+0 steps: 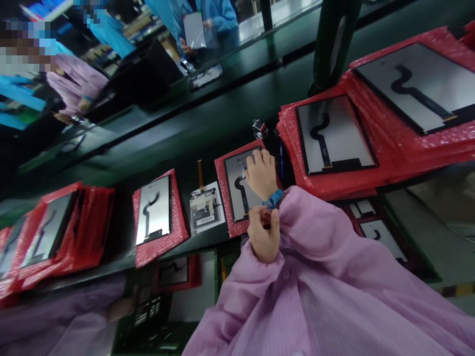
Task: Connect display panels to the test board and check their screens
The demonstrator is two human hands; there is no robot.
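Note:
My right hand [261, 173] is over a display panel [237, 170] with a black curved flex cable, which lies on a red bubble-wrap pouch [223, 190]. Its fingers are bent and slightly apart, and nothing shows in them. A blue wristband [273, 198] circles my right wrist. Just below it is my left hand [264, 237], its fingers curled in close to the band and the thumb raised. Whatever those fingers may hold is hidden. Left of the panel lies a clear-wrapped sheet with a board-like part [206, 207] and an orange flex strip [201, 175].
Panels on red pouches are stacked at right [337, 136] and far left [50, 230]. A single panel [154, 210] lies left of the wrapped part. A shiny metal object [260, 129] sits behind my right hand. A green post [334, 44] rises behind. Co-workers sit opposite.

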